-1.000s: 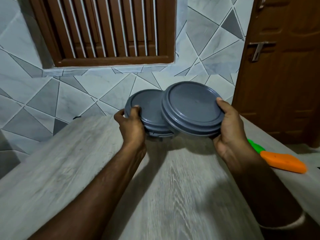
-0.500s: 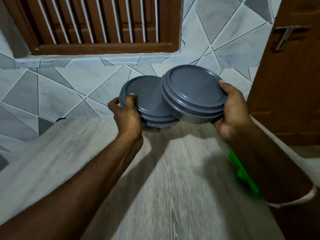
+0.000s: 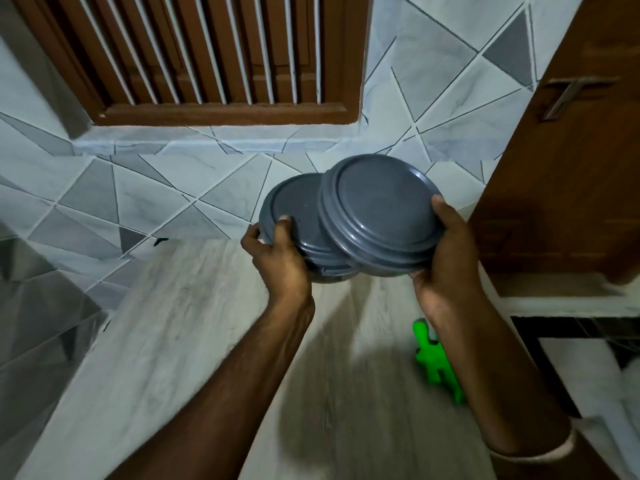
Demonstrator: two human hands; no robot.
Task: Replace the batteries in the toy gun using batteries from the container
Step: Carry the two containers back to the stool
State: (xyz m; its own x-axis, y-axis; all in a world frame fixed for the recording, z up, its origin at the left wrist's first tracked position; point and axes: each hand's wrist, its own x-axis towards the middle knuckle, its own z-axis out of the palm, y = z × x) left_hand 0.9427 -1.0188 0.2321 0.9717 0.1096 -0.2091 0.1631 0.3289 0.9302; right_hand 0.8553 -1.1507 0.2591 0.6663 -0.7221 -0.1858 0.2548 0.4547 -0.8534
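Dim indoor light, cool grey-blue cast. Light seems to come from above/behind the camera: arms throw soft dark shadows onto the worktop (image 3: 180,341), w/ one broad patch below centre. Door (image 3: 571,202) at right sits in murky shadow. Faint sheen on the grey lid (image 3: 377,209), no harsh glare. Motion blur smears worktop grain, left wall tiles (image 3: 45,306) and the green toy (image 3: 433,362). Wide-angle bend: window frame (image 3: 225,112) and tile lines bow towards the edges. Centre fairly sharp.
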